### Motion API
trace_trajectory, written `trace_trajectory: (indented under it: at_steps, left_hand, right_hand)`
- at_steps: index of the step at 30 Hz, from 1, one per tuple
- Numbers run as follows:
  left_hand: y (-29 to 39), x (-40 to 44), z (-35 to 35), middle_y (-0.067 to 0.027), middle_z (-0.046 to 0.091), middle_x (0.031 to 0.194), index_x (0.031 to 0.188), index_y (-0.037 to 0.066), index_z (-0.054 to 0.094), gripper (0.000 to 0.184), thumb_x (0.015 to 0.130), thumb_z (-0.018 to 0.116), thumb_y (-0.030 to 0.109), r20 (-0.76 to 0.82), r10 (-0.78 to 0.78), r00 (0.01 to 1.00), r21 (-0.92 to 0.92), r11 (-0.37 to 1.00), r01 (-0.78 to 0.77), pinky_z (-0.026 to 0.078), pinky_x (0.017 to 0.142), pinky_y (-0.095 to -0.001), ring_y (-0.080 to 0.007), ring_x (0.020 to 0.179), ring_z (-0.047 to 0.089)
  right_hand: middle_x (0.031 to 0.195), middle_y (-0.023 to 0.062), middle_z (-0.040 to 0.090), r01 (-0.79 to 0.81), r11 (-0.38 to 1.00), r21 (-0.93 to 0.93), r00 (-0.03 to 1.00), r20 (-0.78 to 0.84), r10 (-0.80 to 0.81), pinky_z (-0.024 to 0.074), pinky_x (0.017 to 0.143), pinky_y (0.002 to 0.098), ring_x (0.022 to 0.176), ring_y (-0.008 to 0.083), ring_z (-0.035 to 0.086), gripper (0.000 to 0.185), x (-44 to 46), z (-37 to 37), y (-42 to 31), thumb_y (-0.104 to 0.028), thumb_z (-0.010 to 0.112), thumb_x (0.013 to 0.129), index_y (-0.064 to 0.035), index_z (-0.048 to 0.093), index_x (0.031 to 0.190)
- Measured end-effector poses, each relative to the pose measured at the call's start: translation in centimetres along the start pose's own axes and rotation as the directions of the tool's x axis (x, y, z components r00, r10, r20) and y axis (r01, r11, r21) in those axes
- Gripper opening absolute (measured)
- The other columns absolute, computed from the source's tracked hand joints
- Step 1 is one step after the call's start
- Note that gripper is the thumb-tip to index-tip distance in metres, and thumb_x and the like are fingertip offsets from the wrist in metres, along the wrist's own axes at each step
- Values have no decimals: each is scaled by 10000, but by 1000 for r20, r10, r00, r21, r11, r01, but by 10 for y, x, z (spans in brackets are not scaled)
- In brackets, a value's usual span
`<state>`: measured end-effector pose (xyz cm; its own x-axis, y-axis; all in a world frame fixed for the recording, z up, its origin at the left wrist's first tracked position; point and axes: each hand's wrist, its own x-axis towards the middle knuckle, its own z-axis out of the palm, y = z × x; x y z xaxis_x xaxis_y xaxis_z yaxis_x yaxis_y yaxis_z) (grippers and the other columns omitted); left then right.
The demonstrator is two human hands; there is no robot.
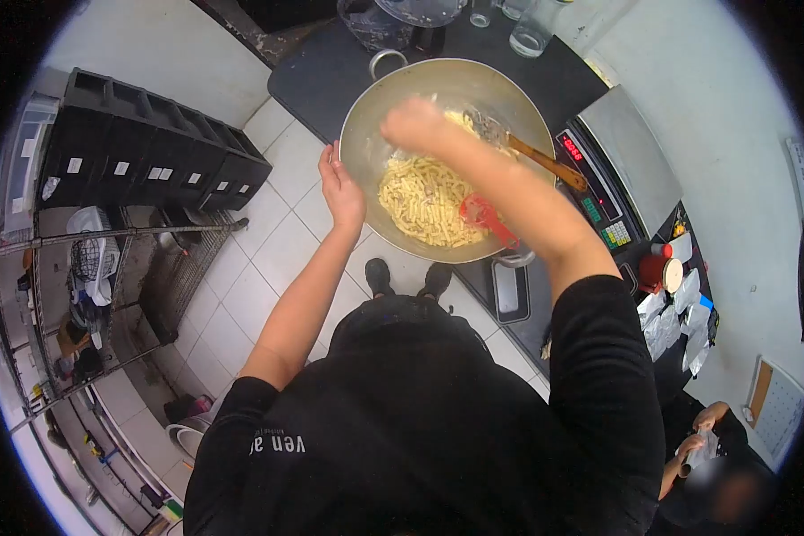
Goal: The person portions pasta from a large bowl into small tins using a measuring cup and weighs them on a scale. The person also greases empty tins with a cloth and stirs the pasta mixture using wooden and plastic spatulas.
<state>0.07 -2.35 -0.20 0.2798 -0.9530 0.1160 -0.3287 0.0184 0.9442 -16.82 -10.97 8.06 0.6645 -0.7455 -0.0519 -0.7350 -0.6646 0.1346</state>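
A person's right hand (411,125) is reaching into a large round pan (362,134) that is overhanging the near edge of a dark bench (317,76); blur is hiding the hand's grip, so whether its fingers are holding anything cannot be told. Pale pasta (420,201) is lying in the pan, mostly on the body side of this nearer hand. The left hand (342,192) is resting open against the pan's left rim. A wooden handle (554,167) is pointing out over the right rim, and a red utensil (480,214) is lying over the pasta.

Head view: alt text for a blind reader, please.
A person's left hand is against a large pan of pasta, the blurred right hand over it; a red utensil lies inside, a wooden handle across the rim.
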Motion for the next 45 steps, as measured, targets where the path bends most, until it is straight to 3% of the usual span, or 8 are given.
trace_trajectory:
  at_steps: [3, 8, 15, 20, 24, 33, 37, 45]
  left_hand:
    - [4, 1, -1, -161, 496, 1369, 1350, -11, 341, 383, 1022, 271, 175, -9, -11, 1000, -3, 1000, 11, 349, 1047, -344, -291, 1252, 475]
    - [4, 0, -2, -157, 485, 1381, 1349, -11, 342, 382, 1022, 266, 171, -5, 10, 1000, 15, 1000, -10, 347, 1050, -351, -297, 1258, 467]
    - [-2, 3, -1, -154, 492, 1375, 1346, -16, 346, 379, 1016, 274, 153, -17, 15, 1000, -2, 1000, -15, 356, 1047, -357, -304, 1256, 472]
    - [5, 1, -1, -158, 504, 1360, 1343, -16, 355, 377, 1014, 280, 151, -17, 19, 1000, 10, 1000, -18, 369, 1038, -353, -304, 1251, 480]
    - [6, 1, -3, -160, 506, 1357, 1344, -16, 353, 378, 1014, 283, 156, -19, 17, 1000, 22, 1000, -16, 373, 1036, -354, -302, 1250, 482]
    - [9, 2, -2, -162, 507, 1351, 1330, 18, 373, 359, 1009, 283, 150, -45, -10, 999, 23, 1000, 11, 403, 1014, -381, -331, 1224, 501]
    - [5, 1, -2, -150, 506, 1354, 1333, 21, 369, 359, 1006, 289, 145, -49, 31, 998, 51, 998, -29, 416, 1000, -392, -340, 1211, 510]
    - [4, -1, -4, -164, 489, 1365, 1350, 17, 351, 371, 1000, 299, 130, -27, -16, 1000, 32, 999, 17, 398, 1021, -387, -342, 1238, 482]
  right_hand:
    - [848, 91, 710, 128, 990, -55, 989, 79, -123, 559, 685, 403, 824, 246, 698, 174, -11, 4, 3, -188, 568, 826, -106, 722, 828]
    - [878, 93, 714, -212, 976, 57, 977, 47, 209, 557, 719, 398, 844, 251, 695, 170, 4, -50, 60, -175, 567, 826, -114, 725, 837]
    - [864, 116, 706, -56, 998, 38, 984, 170, 49, 557, 732, 387, 849, 251, 691, 183, -14, 6, 32, -183, 562, 839, -95, 722, 844]
    - [858, 119, 704, -277, 948, 157, 961, 52, 272, 554, 718, 403, 825, 250, 694, 190, -3, -17, 72, -211, 565, 839, -115, 728, 857]
    - [949, 95, 701, -111, 994, -8, 972, 208, 110, 535, 776, 404, 890, 268, 677, 174, -8, 48, 29, -244, 589, 831, -208, 735, 919]
    - [869, 180, 686, -574, 817, 41, 818, 67, 571, 537, 736, 444, 825, 325, 680, 207, -63, 21, 126, -211, 561, 839, -93, 719, 902]
    - [899, 163, 684, -396, 907, 143, 917, 122, 381, 535, 751, 437, 843, 323, 675, 213, -46, 102, 56, -172, 522, 851, -136, 710, 945]
    - [952, 157, 680, -517, 856, 18, 817, 311, 486, 530, 778, 427, 917, 308, 661, 227, -92, 1, 79, -119, 515, 829, -159, 708, 941]
